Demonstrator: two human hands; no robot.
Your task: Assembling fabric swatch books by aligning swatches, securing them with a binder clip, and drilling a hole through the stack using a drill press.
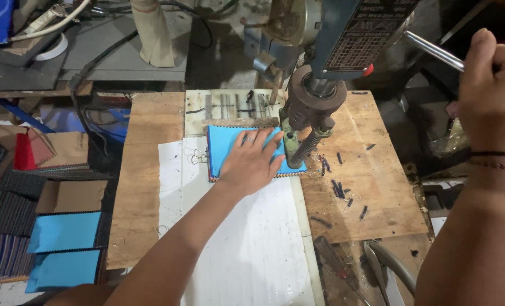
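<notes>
Left hand (pixel 251 161) spread flat, pinning the soft, floppy blue fabric stack (pixel 225 148); drill bit (pixel 301 148) at its three o'clock. Right hand (pixel 493 85) fisted round the steel lever (pixel 434 51).

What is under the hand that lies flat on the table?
The left hand presses on a stack of blue fabric swatches, which lies on a white sheet. The hand covers the stack's middle, so that part is hidden.

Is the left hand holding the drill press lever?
No, the left hand lies flat on the blue fabric stack under the drill, while the right hand grips the lever.
</notes>
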